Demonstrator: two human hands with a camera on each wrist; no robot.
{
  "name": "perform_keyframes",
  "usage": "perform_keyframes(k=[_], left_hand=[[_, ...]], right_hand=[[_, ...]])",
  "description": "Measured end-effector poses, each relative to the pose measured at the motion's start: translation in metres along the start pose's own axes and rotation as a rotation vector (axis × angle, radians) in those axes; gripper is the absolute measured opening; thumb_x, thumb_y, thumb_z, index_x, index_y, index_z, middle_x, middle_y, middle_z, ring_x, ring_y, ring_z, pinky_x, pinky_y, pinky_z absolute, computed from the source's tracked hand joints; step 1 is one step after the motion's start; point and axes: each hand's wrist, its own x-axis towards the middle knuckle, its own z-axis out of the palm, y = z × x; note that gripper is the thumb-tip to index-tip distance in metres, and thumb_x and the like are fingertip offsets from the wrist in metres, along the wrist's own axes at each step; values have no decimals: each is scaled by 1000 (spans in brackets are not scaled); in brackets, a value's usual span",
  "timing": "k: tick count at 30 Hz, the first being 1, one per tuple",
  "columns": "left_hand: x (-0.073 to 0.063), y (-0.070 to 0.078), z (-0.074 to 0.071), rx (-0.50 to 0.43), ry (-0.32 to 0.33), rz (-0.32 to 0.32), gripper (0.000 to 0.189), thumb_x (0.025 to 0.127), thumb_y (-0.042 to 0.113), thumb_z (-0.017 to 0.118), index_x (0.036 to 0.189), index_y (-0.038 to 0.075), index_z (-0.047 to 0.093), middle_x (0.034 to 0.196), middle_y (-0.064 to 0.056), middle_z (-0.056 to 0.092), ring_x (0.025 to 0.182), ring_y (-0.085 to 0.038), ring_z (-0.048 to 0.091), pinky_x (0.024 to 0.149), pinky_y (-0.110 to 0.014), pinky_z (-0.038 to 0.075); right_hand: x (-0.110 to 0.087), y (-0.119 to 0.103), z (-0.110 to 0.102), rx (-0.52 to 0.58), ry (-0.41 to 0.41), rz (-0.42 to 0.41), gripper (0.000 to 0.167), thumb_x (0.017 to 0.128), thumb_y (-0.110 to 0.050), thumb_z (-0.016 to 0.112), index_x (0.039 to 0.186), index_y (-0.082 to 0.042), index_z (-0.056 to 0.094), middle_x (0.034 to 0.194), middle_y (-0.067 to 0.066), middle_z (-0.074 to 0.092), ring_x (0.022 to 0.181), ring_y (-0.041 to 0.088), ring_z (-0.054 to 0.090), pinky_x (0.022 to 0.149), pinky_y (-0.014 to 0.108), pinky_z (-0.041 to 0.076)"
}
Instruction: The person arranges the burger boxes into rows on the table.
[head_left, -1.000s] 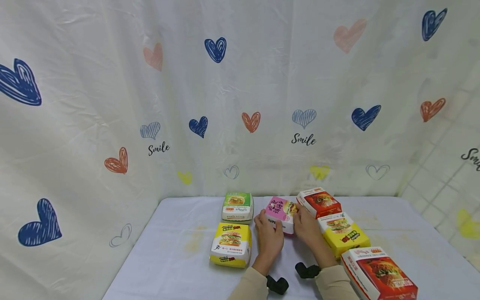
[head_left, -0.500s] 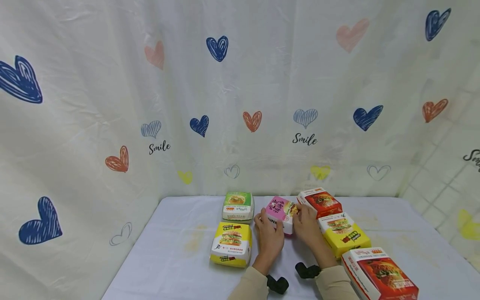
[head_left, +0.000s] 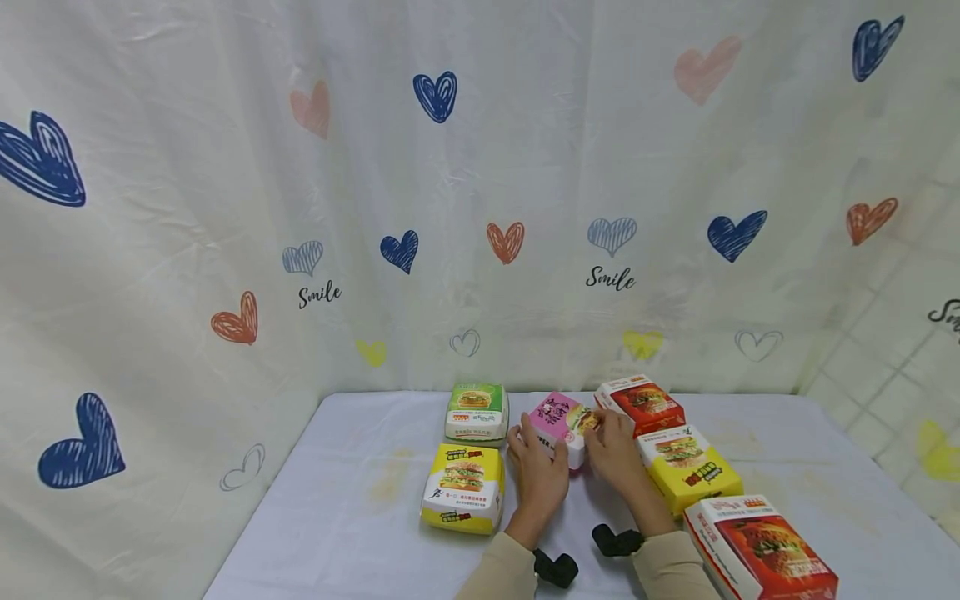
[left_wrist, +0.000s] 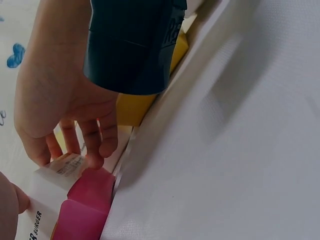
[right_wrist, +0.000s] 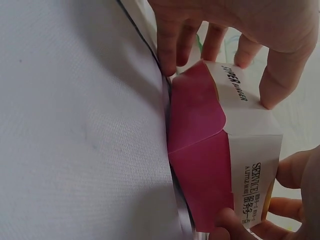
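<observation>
A small pink and white burger box (head_left: 557, 414) sits at the back middle of the table between both hands. My left hand (head_left: 540, 475) holds its left side, fingers along the side and thumb at the front face. On the opposite side my right hand (head_left: 617, 454) grips the box, its fingertips at the right edge. In the right wrist view, the pink underside of the burger box (right_wrist: 200, 130) shows, its lower edge at or close to the cloth. The left wrist view shows the right hand's fingers bent against the box's white end (left_wrist: 55, 175).
A green box (head_left: 476, 411) and a yellow box (head_left: 462, 492) stand left of the hands. To the right lie a red box (head_left: 641, 404), another yellow box (head_left: 688, 467) and a larger red box (head_left: 761, 546). A heart-print curtain (head_left: 480, 183) hangs behind the white-covered table (head_left: 337, 500).
The pink box has turned slightly clockwise between the hands. Both hands keep hold of it and have hardly moved; the other boxes stay put.
</observation>
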Motion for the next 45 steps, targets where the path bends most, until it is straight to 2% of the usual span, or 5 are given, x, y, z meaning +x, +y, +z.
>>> perform_keyframes(k=[11, 17, 23, 36, 45], left_hand=[[3, -3, 3, 3, 20, 10, 62, 103, 28, 59, 156, 11, 31, 156, -12, 26, 135, -29, 38, 113, -51, 43], [3, -3, 3, 25, 26, 8, 65, 102, 29, 60, 158, 10, 32, 149, -12, 30, 128, -28, 41, 107, -48, 47], [3, -3, 3, 18, 34, 23, 73, 98, 31, 65, 159, 8, 33, 141, -12, 33, 124, -28, 41, 103, -48, 47], [2, -4, 1, -5, -19, 53, 49, 106, 31, 53, 149, 12, 38, 150, -10, 35, 131, -25, 43, 111, -50, 44], [1, -2, 1, -17, 22, 41, 61, 104, 27, 55, 159, 10, 35, 148, -14, 36, 133, -30, 43, 110, -53, 43]], right_hand=[[-1, 1, -1, 0, -32, 56, 69, 102, -29, 52, 154, 7, 26, 148, 34, 21, 123, 51, 46, 110, 67, 38], [-1, -1, -2, 7, -40, 77, 69, 102, -31, 53, 153, 7, 26, 150, 36, 19, 123, 51, 45, 109, 68, 38], [-2, -1, -2, 5, -45, 73, 69, 101, -31, 55, 151, 7, 26, 146, 38, 26, 122, 50, 45, 108, 67, 38], [-2, 1, 1, 7, -58, 104, 72, 102, -35, 55, 152, 6, 23, 144, 35, 28, 122, 47, 43, 107, 68, 39], [-3, 0, 2, -18, -56, 70, 63, 105, -32, 48, 151, 5, 28, 140, 37, 27, 123, 52, 43, 105, 71, 39]])
